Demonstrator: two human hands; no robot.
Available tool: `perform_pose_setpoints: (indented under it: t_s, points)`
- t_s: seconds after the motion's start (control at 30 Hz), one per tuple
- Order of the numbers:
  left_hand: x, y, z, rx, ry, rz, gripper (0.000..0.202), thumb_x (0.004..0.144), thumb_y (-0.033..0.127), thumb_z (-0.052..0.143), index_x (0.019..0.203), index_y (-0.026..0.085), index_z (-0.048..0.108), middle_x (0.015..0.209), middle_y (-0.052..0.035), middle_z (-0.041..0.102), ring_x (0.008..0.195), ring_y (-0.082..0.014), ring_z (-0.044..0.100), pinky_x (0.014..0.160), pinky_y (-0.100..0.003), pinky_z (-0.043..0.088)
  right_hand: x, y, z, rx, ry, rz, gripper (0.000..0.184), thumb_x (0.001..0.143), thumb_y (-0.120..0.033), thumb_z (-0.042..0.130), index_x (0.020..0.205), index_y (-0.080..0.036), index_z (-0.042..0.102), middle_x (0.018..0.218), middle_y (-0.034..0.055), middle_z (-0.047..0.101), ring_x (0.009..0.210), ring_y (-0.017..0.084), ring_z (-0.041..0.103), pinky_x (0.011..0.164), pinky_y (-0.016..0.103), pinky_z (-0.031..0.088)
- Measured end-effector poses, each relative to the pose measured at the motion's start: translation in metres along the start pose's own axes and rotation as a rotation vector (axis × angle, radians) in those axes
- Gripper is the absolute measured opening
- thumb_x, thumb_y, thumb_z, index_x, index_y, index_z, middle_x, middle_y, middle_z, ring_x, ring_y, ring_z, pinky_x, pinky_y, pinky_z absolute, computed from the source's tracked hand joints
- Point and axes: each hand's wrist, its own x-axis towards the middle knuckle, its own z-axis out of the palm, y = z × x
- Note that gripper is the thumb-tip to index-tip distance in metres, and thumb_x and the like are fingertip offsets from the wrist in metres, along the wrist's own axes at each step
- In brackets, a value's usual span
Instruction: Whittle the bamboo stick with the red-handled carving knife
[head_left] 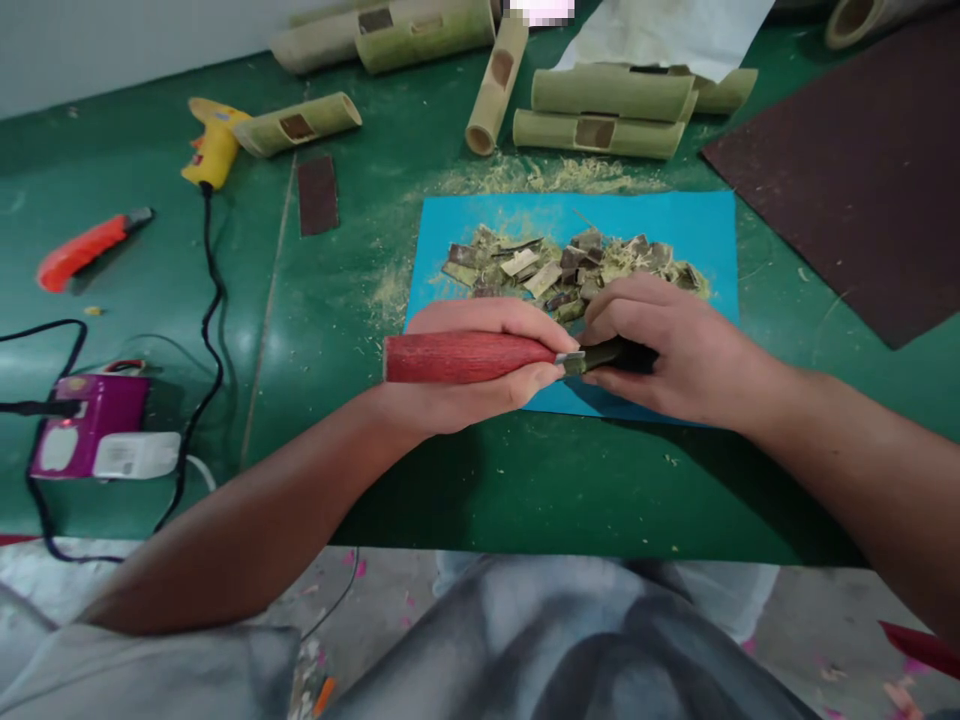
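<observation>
My left hand (465,400) is closed around a carving tool with a red wooden handle (469,358). Its short metal end (570,362) points right and meets a small dark green piece, apparently bamboo (600,355). That piece is pinched in the fingers of my right hand (675,345), which hide part of it. Both hands are close together above a blue sheet (442,220). Behind them on the sheet lie bamboo chips (540,270) and pale shavings.
Cut bamboo tubes (600,135) with square openings lie at the back. On the left are a yellow glue gun (216,140), an orange utility knife (90,250) and a purple power adapter (90,420) with cords. A dark brown sheet (862,180) lies right.
</observation>
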Motion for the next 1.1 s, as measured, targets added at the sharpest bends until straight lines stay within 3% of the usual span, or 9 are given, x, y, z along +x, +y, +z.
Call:
perform_pose_setpoints:
  t_s: [0.27,0.47,0.7,0.9,1.1]
  points:
    - [0.004,0.003,0.001,0.126,0.009,0.023,0.01,0.082,0.022,0.077,0.085,0.031,0.079,0.092,0.0031,0.085,0.081,-0.0188,0.079,0.078,-0.033,0.064,0.001,-0.001,0.0,-0.02,-0.008,-0.011,0.005,0.096,-0.032,0.066,0.092,-0.029,0.065,0.096,0.0067,0.069,0.098,0.028,0.065,0.085,0.045,0.053]
    - [0.003,0.007,-0.002,0.143,-0.058,0.14,0.012,0.083,0.021,0.074,0.089,0.03,0.077,0.089,0.0019,0.083,0.076,-0.0164,0.077,0.075,-0.031,0.063,0.001,-0.001,0.0,-0.001,0.0,-0.012,0.001,0.093,-0.028,0.067,0.094,-0.028,0.067,0.095,0.0065,0.07,0.097,0.028,0.065,0.085,0.045,0.052]
    - [-0.002,-0.004,-0.001,0.045,0.112,0.092,0.01,0.085,0.022,0.071,0.079,0.028,0.076,0.078,0.0025,0.08,0.066,-0.0151,0.074,0.062,-0.03,0.061,0.0,0.001,0.001,-0.007,0.014,-0.033,0.002,0.093,-0.026,0.066,0.094,-0.025,0.068,0.095,0.007,0.07,0.095,0.027,0.065,0.083,0.043,0.052]
    - [-0.001,0.0,-0.004,0.03,0.011,0.035,0.008,0.089,0.033,0.075,0.093,0.028,0.079,0.093,-0.0012,0.085,0.084,-0.0192,0.079,0.077,-0.032,0.065,0.0,0.001,0.002,0.002,0.023,-0.018,0.002,0.092,-0.026,0.066,0.094,-0.026,0.067,0.097,0.0076,0.07,0.097,0.028,0.066,0.084,0.044,0.052]
    - [0.001,0.003,-0.005,0.059,-0.051,-0.011,0.009,0.088,0.032,0.076,0.094,0.03,0.081,0.097,-0.0001,0.085,0.085,-0.0205,0.08,0.078,-0.032,0.063,0.0,-0.001,0.001,-0.006,0.011,0.0,0.003,0.094,-0.029,0.065,0.092,-0.028,0.066,0.097,0.0067,0.069,0.098,0.027,0.066,0.084,0.044,0.053]
